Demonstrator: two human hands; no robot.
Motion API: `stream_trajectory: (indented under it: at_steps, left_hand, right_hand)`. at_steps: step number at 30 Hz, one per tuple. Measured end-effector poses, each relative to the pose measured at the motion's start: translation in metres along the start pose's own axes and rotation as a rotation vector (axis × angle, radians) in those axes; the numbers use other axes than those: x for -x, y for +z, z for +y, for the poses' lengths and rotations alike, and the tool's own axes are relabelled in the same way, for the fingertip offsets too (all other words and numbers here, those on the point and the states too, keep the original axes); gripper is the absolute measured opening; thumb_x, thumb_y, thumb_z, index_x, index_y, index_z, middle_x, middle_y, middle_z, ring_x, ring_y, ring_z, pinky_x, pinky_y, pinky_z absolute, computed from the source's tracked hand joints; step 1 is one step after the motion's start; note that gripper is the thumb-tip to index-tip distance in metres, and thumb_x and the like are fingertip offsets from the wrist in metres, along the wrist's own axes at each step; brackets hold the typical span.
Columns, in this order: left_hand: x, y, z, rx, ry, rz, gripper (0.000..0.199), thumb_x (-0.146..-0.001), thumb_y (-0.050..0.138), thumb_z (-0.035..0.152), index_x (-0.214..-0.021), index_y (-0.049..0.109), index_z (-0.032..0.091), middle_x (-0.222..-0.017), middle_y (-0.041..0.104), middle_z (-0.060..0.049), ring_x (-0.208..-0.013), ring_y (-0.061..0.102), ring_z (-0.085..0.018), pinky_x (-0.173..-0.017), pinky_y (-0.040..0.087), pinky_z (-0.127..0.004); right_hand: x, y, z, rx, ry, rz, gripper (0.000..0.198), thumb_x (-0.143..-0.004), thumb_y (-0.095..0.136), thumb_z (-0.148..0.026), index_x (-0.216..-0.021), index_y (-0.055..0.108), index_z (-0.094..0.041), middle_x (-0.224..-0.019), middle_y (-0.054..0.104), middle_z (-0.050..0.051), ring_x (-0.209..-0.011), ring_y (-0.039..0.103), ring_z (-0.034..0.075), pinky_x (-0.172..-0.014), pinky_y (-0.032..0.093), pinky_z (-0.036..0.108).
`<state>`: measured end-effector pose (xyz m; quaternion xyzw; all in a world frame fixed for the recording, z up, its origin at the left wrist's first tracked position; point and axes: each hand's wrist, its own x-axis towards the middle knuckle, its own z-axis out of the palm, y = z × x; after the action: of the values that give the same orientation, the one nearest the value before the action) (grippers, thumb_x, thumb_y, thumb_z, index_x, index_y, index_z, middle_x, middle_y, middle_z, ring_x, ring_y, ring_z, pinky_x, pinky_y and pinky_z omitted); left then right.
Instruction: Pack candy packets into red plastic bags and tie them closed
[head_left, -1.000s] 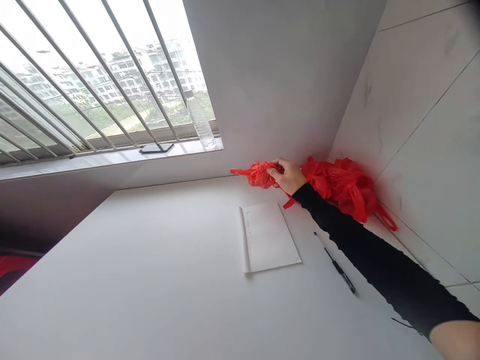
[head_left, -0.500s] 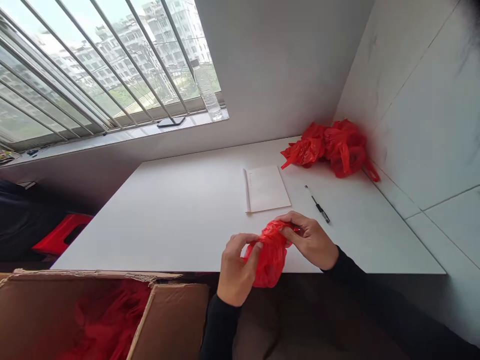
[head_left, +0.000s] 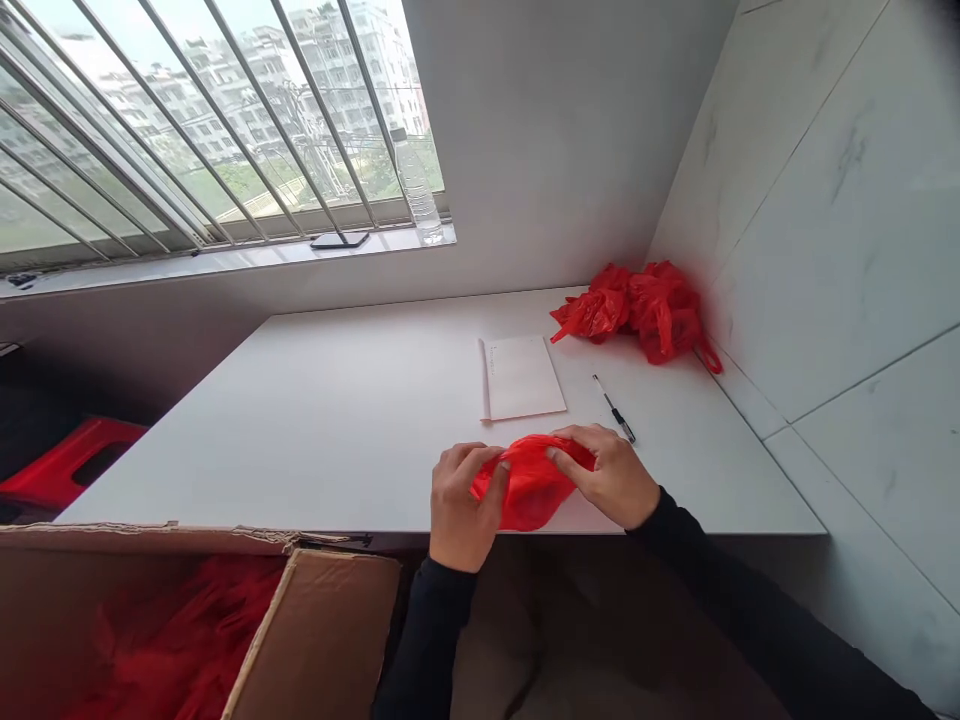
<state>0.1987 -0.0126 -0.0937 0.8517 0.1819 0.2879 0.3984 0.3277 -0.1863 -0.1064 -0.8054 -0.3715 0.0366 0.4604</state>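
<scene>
A red plastic bag (head_left: 534, 487) is stretched between my two hands at the table's front edge. My left hand (head_left: 466, 500) pinches its left side between thumb and fingers. On the opposite side, my right hand (head_left: 606, 472) grips the upper right part, thumb on the near face. Just beyond the bag lies a white notepad (head_left: 523, 380). A black-and-clear pen (head_left: 615, 410) rests to the right of the pad, close to my right hand.
Crumpled red plastic bags (head_left: 645, 310) lie in the table's far right corner against the tiled wall. A cardboard box (head_left: 337, 600) holding more red bags (head_left: 187, 640) stands at lower left. On the windowsill are a clear bottle (head_left: 418, 190) and a phone (head_left: 340, 241).
The bag has gone from a bunched, hanging shape to a wider one pulled out between my hands. My view has shifted slightly, and both hands still hold on.
</scene>
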Motion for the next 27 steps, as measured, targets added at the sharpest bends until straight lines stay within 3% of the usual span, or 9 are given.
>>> stream_trajectory:
  at_steps: [5, 9, 12, 15, 17, 20, 22, 24, 27]
  left_hand:
    - [-0.009, -0.016, -0.013, -0.01, -0.124, 0.284, 0.025, -0.092, 0.06, 0.041, -0.098, 0.074, 0.021, -0.101, 0.058, -0.007, -0.089, 0.057, -0.02, -0.077, 0.047, -0.033]
    - [-0.005, -0.018, 0.005, 0.02, -0.176, 0.186, 0.023, -0.089, 0.061, 0.035, -0.108, 0.07, 0.024, -0.07, 0.046, 0.003, -0.064, 0.045, -0.015, -0.064, 0.041, -0.028]
    - [-0.003, -0.014, 0.024, 0.076, -0.2, 0.069, 0.015, -0.085, 0.069, 0.036, -0.092, 0.066, 0.023, -0.062, 0.042, 0.006, -0.059, 0.04, -0.013, -0.06, 0.038, -0.025]
    - [-0.001, -0.013, 0.031, 0.139, -0.226, 0.034, 0.026, -0.087, 0.067, 0.044, -0.078, 0.057, 0.022, -0.062, 0.042, 0.005, -0.058, 0.038, -0.011, -0.056, 0.035, -0.024]
    - [0.001, -0.016, 0.031, 0.207, -0.258, -0.016, 0.025, -0.092, 0.061, 0.047, -0.087, 0.061, 0.022, -0.06, 0.044, 0.005, -0.055, 0.038, -0.011, -0.052, 0.035, -0.024]
    - [0.008, -0.023, 0.03, 0.303, -0.323, -0.064, 0.027, -0.095, 0.058, 0.048, -0.105, 0.064, 0.023, -0.052, 0.045, 0.007, -0.046, 0.038, -0.011, -0.047, 0.035, -0.023]
    - [0.013, -0.025, 0.03, 0.354, -0.323, -0.034, 0.027, -0.096, 0.058, 0.046, -0.106, 0.064, 0.022, -0.059, 0.055, 0.004, -0.054, 0.052, -0.012, -0.055, 0.046, -0.024]
    - [0.018, -0.023, 0.032, 0.407, -0.304, -0.002, 0.026, -0.095, 0.06, 0.045, -0.108, 0.063, 0.022, -0.085, 0.067, -0.002, -0.081, 0.066, -0.017, -0.072, 0.055, -0.027]
    - [0.022, -0.012, 0.036, 0.512, -0.339, -0.01, 0.037, -0.085, 0.074, 0.04, -0.113, 0.055, 0.025, -0.115, 0.065, -0.006, -0.104, 0.066, -0.021, -0.077, 0.059, -0.028]
  right_hand:
    - [0.007, -0.017, 0.024, -0.25, 0.248, 0.194, 0.027, -0.097, 0.054, -0.051, -0.101, 0.059, -0.025, -0.095, 0.069, 0.003, -0.084, 0.063, 0.022, -0.076, 0.049, 0.037]
    - [0.014, -0.022, 0.022, -0.213, 0.257, 0.158, 0.029, -0.094, 0.059, -0.052, -0.102, 0.053, -0.025, -0.098, 0.065, 0.003, -0.09, 0.062, 0.023, -0.082, 0.05, 0.04]
    - [0.02, -0.024, -0.001, -0.106, 0.123, 0.298, 0.032, -0.091, 0.063, -0.048, -0.112, 0.052, -0.025, -0.112, 0.062, 0.007, -0.107, 0.059, 0.028, -0.093, 0.049, 0.046]
    - [0.024, -0.026, -0.028, 0.017, -0.172, 0.479, 0.038, -0.092, 0.063, -0.031, -0.126, 0.049, -0.029, -0.123, 0.057, 0.009, -0.119, 0.054, 0.03, -0.103, 0.045, 0.051]
    - [0.021, -0.025, -0.038, 0.076, -0.341, 0.293, 0.043, -0.094, 0.058, -0.023, -0.135, 0.046, -0.031, -0.126, 0.058, 0.008, -0.121, 0.055, 0.029, -0.103, 0.047, 0.049]
    - [0.011, -0.017, -0.037, 0.201, -0.441, -0.049, 0.044, -0.098, 0.052, -0.022, -0.141, 0.045, -0.028, -0.124, 0.064, 0.008, -0.117, 0.06, 0.031, -0.1, 0.05, 0.05]
    - [0.006, -0.01, -0.033, 0.246, -0.433, -0.126, 0.036, -0.099, 0.049, -0.022, -0.135, 0.051, -0.027, -0.112, 0.07, 0.007, -0.106, 0.066, 0.031, -0.092, 0.053, 0.05]
    - [0.006, -0.005, -0.032, 0.202, -0.361, -0.157, 0.028, -0.1, 0.046, -0.023, -0.128, 0.053, -0.027, -0.101, 0.071, 0.006, -0.09, 0.069, 0.028, -0.08, 0.056, 0.045]
    - [0.011, -0.002, -0.035, 0.07, -0.214, -0.155, 0.017, -0.1, 0.044, -0.022, -0.115, 0.05, -0.027, -0.095, 0.067, 0.005, -0.074, 0.067, 0.022, -0.067, 0.056, 0.038]
